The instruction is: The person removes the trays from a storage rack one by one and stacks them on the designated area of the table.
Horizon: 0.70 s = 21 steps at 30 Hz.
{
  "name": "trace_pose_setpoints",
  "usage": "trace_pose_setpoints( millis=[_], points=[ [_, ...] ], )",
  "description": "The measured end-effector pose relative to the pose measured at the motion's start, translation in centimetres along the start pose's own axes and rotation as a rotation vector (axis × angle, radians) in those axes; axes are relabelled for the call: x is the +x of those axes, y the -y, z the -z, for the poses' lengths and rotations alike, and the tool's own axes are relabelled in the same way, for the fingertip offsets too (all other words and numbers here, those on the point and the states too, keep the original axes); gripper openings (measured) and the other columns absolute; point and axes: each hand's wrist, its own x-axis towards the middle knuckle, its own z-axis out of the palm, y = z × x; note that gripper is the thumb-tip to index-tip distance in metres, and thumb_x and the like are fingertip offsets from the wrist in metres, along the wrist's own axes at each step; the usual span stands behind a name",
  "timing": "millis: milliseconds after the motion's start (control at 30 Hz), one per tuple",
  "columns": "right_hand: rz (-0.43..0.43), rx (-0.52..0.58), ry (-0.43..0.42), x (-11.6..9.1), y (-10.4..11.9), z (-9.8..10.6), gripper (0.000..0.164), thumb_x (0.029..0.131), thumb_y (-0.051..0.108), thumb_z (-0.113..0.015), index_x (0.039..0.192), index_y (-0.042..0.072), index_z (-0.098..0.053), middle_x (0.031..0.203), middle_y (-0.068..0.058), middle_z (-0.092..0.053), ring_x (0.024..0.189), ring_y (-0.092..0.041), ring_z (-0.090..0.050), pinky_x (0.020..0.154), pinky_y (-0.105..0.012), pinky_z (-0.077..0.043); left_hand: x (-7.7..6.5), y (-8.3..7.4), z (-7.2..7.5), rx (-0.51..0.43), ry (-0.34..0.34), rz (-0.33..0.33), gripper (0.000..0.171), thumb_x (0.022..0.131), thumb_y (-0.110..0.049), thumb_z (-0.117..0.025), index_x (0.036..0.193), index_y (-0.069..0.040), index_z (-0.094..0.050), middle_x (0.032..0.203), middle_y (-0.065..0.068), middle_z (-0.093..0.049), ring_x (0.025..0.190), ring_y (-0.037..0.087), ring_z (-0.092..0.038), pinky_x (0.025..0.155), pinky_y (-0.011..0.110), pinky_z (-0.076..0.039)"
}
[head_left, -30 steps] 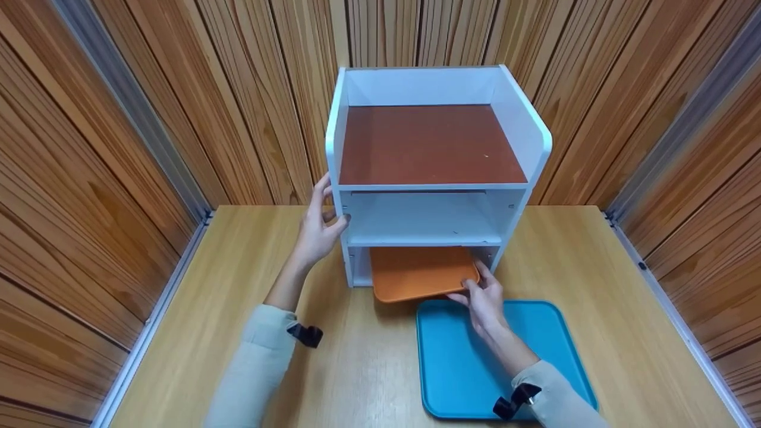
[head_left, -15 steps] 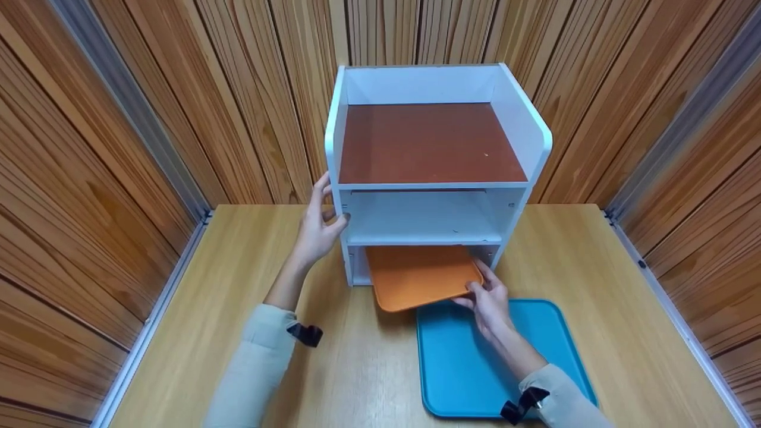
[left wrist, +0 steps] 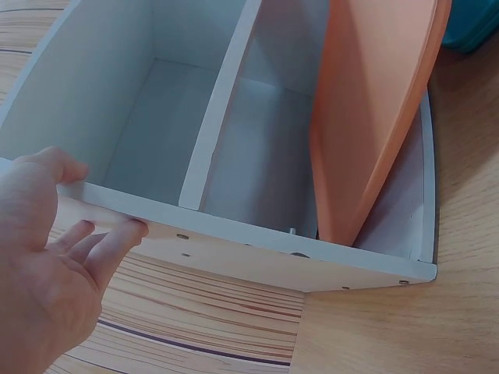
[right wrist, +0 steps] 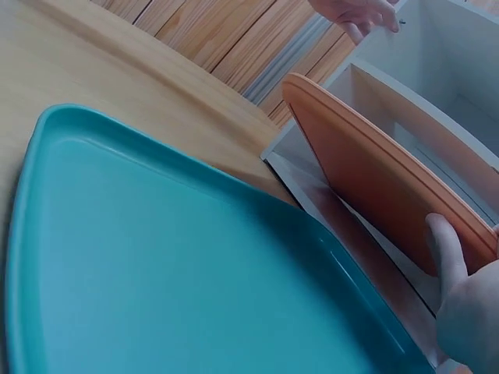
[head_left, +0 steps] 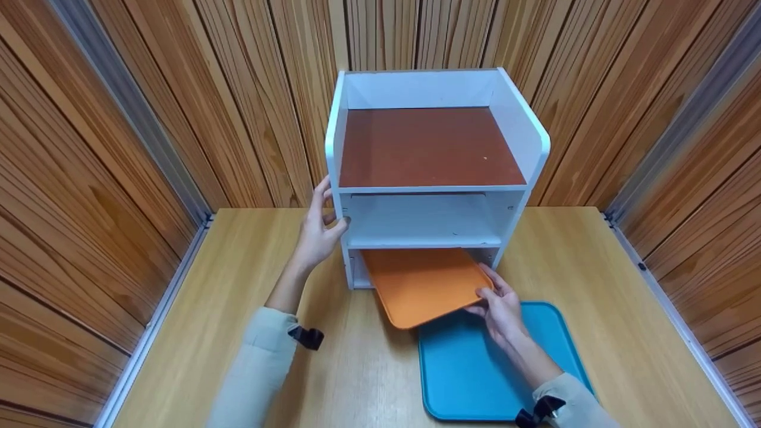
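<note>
A white shelf unit (head_left: 423, 245) with a brown top board stands at the back of the table. My left hand (head_left: 318, 238) grips the front edge of its left side panel, thumb in front and fingers along the outer face (left wrist: 47, 257). An orange tray (head_left: 425, 282) sticks out of the bottom compartment, its rear part hidden under the shelf above. My right hand (head_left: 502, 306) holds the tray at its front right corner, thumb on one face and fingers on the other. In the right wrist view the tray (right wrist: 366, 167) stands tilted above the blue tray.
A blue tray (head_left: 464, 374) lies flat on the table in front of the unit at the right, partly beneath the right forearm. Wood-panelled walls (head_left: 95, 178) with metal rails enclose the table. The unit's middle compartment (head_left: 416, 217) holds nothing.
My right hand has drawn the orange tray farther out of the bottom compartment, toward the front and right, turning it slightly. The left hand keeps its grip on the side panel.
</note>
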Motion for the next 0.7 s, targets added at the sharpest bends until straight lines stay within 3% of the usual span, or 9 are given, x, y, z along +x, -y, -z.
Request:
trace_pose_setpoints(
  millis=[300, 467, 700],
  points=[
    [0.009, 0.003, 0.011, -1.0, 0.5, 1.5, 0.064, 0.114, -0.004, -0.043, 0.176, 0.011, -0.037, 0.148, 0.002, -0.059, 0.101, -0.013, -0.078, 0.071, -0.022, -0.069, -0.1, 0.0, 0.0, 0.003, 0.004, 0.006, 0.086, 0.106, 0.002, -0.063, 0.179, -0.021, -0.023, 0.172, 0.022, -0.045, 0.154, 0.055, -0.057, 0.122, 0.066, -0.056],
    [0.037, -0.003, 0.03, -1.2, 0.7, 2.6, 0.06, 0.114, -0.002, -0.048, 0.173, 0.008, -0.042, 0.135, 0.004, -0.068, 0.096, -0.014, -0.08, 0.067, -0.022, -0.068, -0.1, 0.0, 0.1, -0.004, 0.001, 0.003, 0.086, 0.106, 0.002, -0.064, 0.178, -0.021, -0.023, 0.171, 0.022, -0.045, 0.155, 0.054, -0.056, 0.123, 0.066, -0.056],
    [0.07, 0.013, 0.08, -1.1, 0.9, 4.2, 0.049, 0.113, -0.003, -0.051, 0.151, 0.021, -0.07, 0.126, 0.003, -0.075, 0.087, -0.014, -0.083, 0.064, -0.022, -0.068, 0.0, -0.1, 0.0, 0.004, -0.01, -0.013, 0.086, 0.104, 0.005, -0.063, 0.177, -0.017, -0.025, 0.171, 0.024, -0.046, 0.153, 0.053, -0.058, 0.122, 0.066, -0.057]
  ],
)
